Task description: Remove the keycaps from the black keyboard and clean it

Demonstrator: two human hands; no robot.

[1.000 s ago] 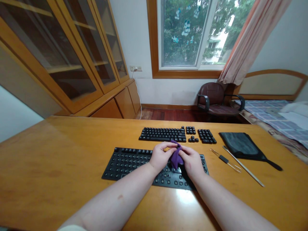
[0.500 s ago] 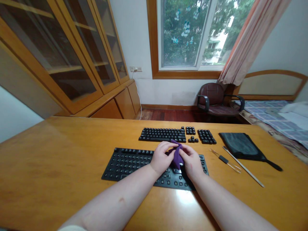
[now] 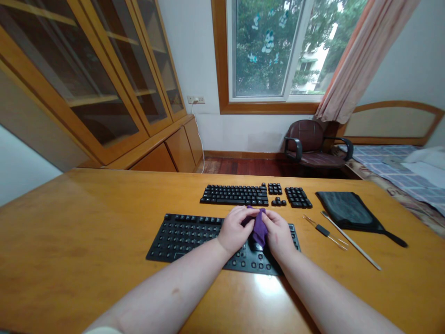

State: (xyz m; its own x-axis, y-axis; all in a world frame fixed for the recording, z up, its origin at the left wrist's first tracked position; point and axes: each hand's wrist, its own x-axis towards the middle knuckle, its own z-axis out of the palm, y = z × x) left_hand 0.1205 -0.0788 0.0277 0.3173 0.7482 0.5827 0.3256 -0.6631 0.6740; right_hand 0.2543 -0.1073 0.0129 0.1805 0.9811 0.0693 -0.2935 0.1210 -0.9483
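My left hand [image 3: 237,229] and my right hand [image 3: 278,233] meet above a black keyboard base [image 3: 187,232], both pinching a small purple cloth [image 3: 260,229]. The cloth hangs in folds between the fingers; whether something is wrapped inside cannot be seen. Below it lies the keyboard base, stripped of its keycaps over most of its surface, with its switches showing. Both hands and forearms cover part of its right half. Behind the base, black keycaps [image 3: 236,194] are laid out in keyboard order, and the number-pad keycaps [image 3: 298,197] form a separate block.
On the right of the wooden table [image 3: 86,246] lie a wire keycap puller [image 3: 324,230], a thin pale stick [image 3: 351,240] and a dark pouch [image 3: 349,211] with a strap. Past the table stand a chair [image 3: 308,141] and a glass-door cabinet [image 3: 104,83].
The purple cloth has shifted in my fingers and now hangs more spread out towards me. The whitish bit seen under it before is covered. My hands stay nearly in place.
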